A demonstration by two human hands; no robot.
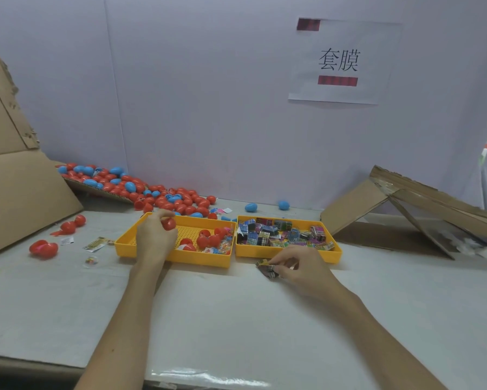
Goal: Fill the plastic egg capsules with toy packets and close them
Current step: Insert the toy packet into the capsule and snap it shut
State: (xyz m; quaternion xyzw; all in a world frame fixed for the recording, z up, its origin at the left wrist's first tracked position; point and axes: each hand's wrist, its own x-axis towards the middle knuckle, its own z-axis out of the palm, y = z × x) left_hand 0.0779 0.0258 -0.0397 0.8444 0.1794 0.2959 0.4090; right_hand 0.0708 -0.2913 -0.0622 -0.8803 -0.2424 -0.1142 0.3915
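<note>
Your left hand (155,235) curls its fingers around a red plastic egg capsule (169,223) over the left yellow plastic tray (197,260). Your right hand (302,266) pinches a folded printed toy packet (267,269) low over the white table (236,319), just in front of the right yellow plastic tray (253,252), which holds many such packets.

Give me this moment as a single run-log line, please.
left hand: holds red egg capsule over left tray | right hand: pinches toy packet in front of right tray | packet not yet inserted

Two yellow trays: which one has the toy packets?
The right tray, beside the right hand, full of printed packets; the left tray holds mostly red egg shells.
</note>
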